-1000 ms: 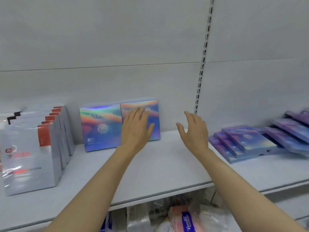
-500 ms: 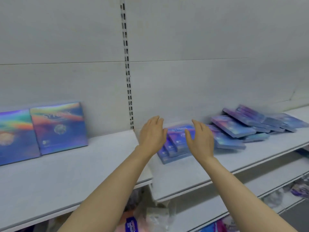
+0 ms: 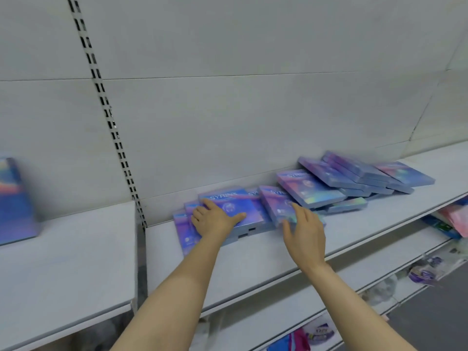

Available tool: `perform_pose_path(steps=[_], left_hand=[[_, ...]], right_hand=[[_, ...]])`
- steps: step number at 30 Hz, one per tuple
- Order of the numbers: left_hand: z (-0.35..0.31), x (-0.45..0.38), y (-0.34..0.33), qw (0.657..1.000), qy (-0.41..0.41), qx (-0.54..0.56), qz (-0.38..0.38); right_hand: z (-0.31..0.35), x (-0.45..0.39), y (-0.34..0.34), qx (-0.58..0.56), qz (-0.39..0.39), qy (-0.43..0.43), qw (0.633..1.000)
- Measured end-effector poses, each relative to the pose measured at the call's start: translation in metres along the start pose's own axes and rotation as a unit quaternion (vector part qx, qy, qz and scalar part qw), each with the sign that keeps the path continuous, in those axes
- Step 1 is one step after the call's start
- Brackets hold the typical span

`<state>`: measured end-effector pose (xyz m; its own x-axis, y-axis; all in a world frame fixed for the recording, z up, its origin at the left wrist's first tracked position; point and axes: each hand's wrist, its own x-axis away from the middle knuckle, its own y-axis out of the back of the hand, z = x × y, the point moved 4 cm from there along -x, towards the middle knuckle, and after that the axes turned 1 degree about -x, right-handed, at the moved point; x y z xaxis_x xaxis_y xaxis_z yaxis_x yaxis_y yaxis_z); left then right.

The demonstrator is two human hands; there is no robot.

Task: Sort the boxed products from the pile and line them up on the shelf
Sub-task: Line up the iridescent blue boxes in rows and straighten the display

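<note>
A loose pile of flat purple-blue holographic boxes [image 3: 354, 178] lies along the back of the right shelf board [image 3: 266, 257]. My left hand [image 3: 215, 219] rests flat on the top box [image 3: 235, 203] at the pile's left end, fingers spread. Beside it, my right hand [image 3: 304, 229] touches the front edge of a tilted box [image 3: 278, 203], its fingers slightly bent. One box [image 3: 15, 198] stands upright against the back wall on the left shelf board [image 3: 63, 262], cut off by the frame's edge.
A slotted metal upright [image 3: 109, 117] and a gap separate the two shelf boards. Lower shelves at the bottom right hold packaged goods [image 3: 425, 272] and pink and blue packs [image 3: 453, 221]. A grey floor shows at the far right.
The view has swung right from the upright boxes to the pile. Both hands moved forward and down onto the pile; the left now lies on the top box.
</note>
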<state>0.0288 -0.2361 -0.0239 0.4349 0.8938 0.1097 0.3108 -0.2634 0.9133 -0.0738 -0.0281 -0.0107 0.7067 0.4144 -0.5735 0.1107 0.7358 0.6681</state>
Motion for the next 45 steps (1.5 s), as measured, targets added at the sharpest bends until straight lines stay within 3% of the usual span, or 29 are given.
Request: perform_pose_path(steps=[4,7,13,15,17,19,21,24,27,31,35,39,42,45], left_hand=[[-0.016,0.010,-0.001,0.998,-0.052,0.025,-0.006],[-0.021,0.006,0.003,0.999,-0.014,0.035,0.021],[-0.007,-0.005,0.008,0.991,0.052,0.110,0.057],[0.001,-0.007,0.009,0.981,0.045,0.179,0.051],[0.011,-0.008,0.007,0.968,0.048,0.245,0.040],[0.021,-0.006,0.005,0.948,0.054,0.313,0.033],[0.029,-0.003,0.005,0.920,0.052,0.388,0.016],[0.036,0.009,0.025,0.890,0.029,0.451,-0.066],[0.044,0.024,0.055,0.869,0.009,0.467,-0.163],[0.059,0.041,0.099,0.803,-0.037,0.538,-0.255],[0.075,0.054,0.131,0.734,-0.079,0.614,-0.281],[0.106,0.059,0.148,0.682,-0.094,0.672,-0.273],[0.143,0.062,0.168,0.667,-0.102,0.685,-0.274],[0.191,0.064,0.193,0.660,-0.121,0.683,-0.288]], right_hand=[[-0.027,-0.006,0.006,0.024,-0.007,-0.066,0.998],[-0.046,-0.018,0.007,0.052,0.060,-0.172,0.982],[-0.075,-0.056,-0.002,-0.085,0.181,-0.296,0.934],[-0.078,-0.058,-0.003,-0.160,0.194,-0.345,0.904],[-0.075,-0.052,-0.008,-0.283,0.216,-0.415,0.837],[-0.071,-0.048,-0.011,-0.355,0.222,-0.444,0.792],[-0.069,-0.045,-0.012,-0.375,0.221,-0.454,0.777],[-0.065,-0.033,-0.008,-0.402,0.212,-0.469,0.757],[-0.060,-0.013,-0.003,-0.483,0.177,-0.491,0.703],[-0.046,0.013,-0.001,-0.534,0.140,-0.510,0.660],[-0.013,0.041,-0.003,-0.569,0.130,-0.519,0.624],[0.038,0.061,-0.007,-0.614,0.143,-0.434,0.643],[0.073,0.063,-0.007,-0.614,0.104,-0.365,0.692],[0.119,0.064,-0.009,-0.629,0.097,-0.292,0.714]])
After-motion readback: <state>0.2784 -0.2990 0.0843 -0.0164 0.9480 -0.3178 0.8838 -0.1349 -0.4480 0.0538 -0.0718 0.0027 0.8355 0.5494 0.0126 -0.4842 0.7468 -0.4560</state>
